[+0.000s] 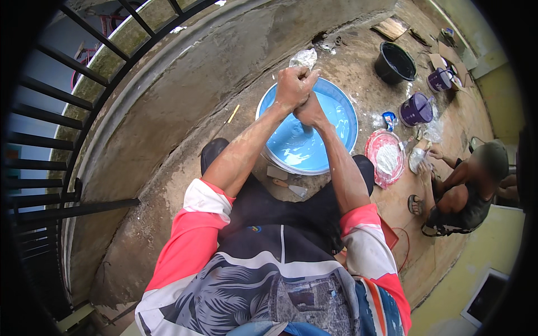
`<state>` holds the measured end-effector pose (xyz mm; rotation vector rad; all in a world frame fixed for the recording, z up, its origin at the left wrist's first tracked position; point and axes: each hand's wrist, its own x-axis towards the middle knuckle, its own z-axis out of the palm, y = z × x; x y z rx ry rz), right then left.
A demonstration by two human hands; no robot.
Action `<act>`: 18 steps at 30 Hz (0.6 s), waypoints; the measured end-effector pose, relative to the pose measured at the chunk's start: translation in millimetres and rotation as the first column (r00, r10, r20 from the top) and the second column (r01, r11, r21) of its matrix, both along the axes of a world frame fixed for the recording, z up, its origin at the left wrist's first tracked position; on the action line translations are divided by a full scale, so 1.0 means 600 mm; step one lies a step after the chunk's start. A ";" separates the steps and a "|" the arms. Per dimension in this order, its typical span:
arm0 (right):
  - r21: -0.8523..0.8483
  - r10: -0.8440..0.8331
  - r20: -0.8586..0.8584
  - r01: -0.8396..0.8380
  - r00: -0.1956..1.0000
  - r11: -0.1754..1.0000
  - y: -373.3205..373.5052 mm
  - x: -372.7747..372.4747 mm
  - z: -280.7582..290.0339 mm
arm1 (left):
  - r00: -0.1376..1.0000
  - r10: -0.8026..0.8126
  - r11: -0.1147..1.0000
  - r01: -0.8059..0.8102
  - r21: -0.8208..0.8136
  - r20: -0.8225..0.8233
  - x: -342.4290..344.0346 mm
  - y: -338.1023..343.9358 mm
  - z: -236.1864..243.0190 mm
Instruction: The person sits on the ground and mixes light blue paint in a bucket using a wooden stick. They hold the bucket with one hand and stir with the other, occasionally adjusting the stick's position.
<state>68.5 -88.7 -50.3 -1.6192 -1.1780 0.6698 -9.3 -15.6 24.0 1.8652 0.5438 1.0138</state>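
Note:
A large white bucket [351, 129] of light blue liquid [280, 140] stands between my knees. My left hand [293, 87] is closed at the top, just above my right hand [310, 111], which is closed too. Both grip an upright stirring tool [306, 128] that dips into the liquid; most of its handle is hidden by my fingers. A putty knife [295, 190] and a small flat block [278, 173] lie on the ground below the bucket. A thin yellow stick [234, 113] is left of it.
A co-worker [464, 195] crouches at right, handling a pale bag [417, 161]. Nearby are a red tray with white powder [386, 158], purple pails [416, 109], a black bucket [395, 63], cardboard [451, 60] and a crumpled bag [303, 58]. A concrete wall with black railing [84, 101] runs along the left.

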 end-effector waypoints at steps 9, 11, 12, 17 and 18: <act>0.397 -0.241 0.160 0.161 0.957 0.903 0.013 0.019 -0.110 | 0.975 -0.200 0.943 0.218 0.251 -0.096 -0.001 -0.008 -0.021; 0.399 -0.266 0.115 0.201 0.957 0.895 0.023 -0.005 -0.122 | 0.968 -0.230 0.919 0.249 0.307 -0.097 -0.009 -0.003 -0.026; 0.396 -0.278 0.091 0.222 0.956 0.891 0.026 -0.023 -0.120 | 0.963 -0.241 0.900 0.268 0.342 -0.121 -0.013 0.000 -0.020; 0.362 -0.211 -0.073 0.223 0.975 0.905 0.025 -0.032 -0.128 | 0.897 -0.283 0.814 0.412 0.410 -0.339 -0.003 -0.011 0.010; 0.346 -0.192 -0.094 0.213 0.977 0.914 0.021 -0.035 -0.121 | 0.899 -0.284 0.812 0.410 0.415 -0.333 0.000 -0.012 0.008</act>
